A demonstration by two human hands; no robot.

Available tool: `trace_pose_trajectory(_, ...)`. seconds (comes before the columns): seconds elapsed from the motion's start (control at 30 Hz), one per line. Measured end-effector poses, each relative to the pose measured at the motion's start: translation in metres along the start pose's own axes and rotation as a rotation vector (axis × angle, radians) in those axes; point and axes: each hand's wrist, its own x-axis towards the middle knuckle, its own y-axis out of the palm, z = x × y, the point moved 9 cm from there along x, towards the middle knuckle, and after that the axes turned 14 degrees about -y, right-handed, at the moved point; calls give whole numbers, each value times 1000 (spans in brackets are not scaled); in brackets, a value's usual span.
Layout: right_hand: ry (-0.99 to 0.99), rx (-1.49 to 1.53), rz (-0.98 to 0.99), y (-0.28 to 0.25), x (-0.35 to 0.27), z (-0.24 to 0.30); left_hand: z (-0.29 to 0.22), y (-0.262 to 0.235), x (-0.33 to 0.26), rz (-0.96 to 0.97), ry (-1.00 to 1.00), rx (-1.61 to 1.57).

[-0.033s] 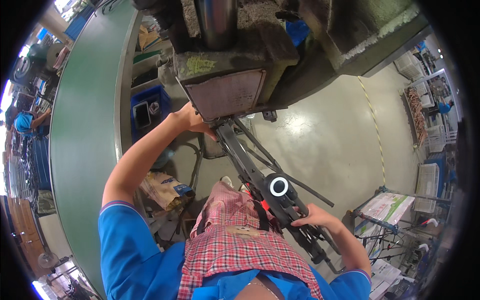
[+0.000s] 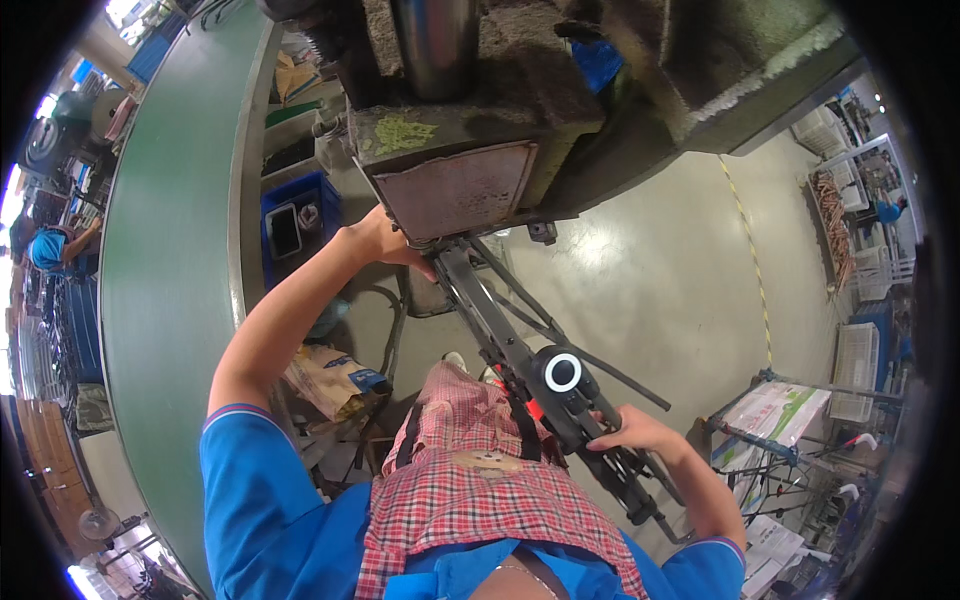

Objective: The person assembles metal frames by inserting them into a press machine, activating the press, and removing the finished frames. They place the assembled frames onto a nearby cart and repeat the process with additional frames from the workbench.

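A long black folded metal frame (image 2: 510, 350) slants from under the machine head (image 2: 455, 190) down toward my right side. It has thin rods along it and a round part with a white ring (image 2: 562, 373). My left hand (image 2: 385, 240) holds its far end, thumb along the bar; the machine hides most of those fingers. My right hand (image 2: 640, 432) is wrapped round the near end among the linkages, thumb on top, its other fingers partly hidden. The frame's far tip is out of sight beneath the machine.
A green-topped bench (image 2: 165, 300) runs along the left, with a blue bin (image 2: 300, 215) beside it. A torn sack (image 2: 335, 380) lies below. At right stands a rack (image 2: 770, 410) with cartons and black rods. Another person (image 2: 55, 245) works at far left.
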Motion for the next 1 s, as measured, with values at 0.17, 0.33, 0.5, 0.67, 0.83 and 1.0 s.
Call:
trace_pose_trajectory(0.17,109,23,-77,-19,-4,-8,2,-4,5,-107,116,-76)
trace_pose_trajectory(0.33,225,-23,-25,-18,2,2,3,5,-9,-359,199,-65)
trace_pose_trajectory(0.5,276,19,16,-21,8,-42,8,26,11,-7,18,-113)
trace_pose_trajectory(0.67,293,27,38,-15,4,-13,3,21,6,-124,32,60)
trace_pose_trajectory(0.83,240,-70,19,-29,5,-14,21,23,5,-129,-71,-110)
trace_pose_trajectory(1.0,261,-171,37,-37,4,-8,25,24,-4,-168,-53,-236)
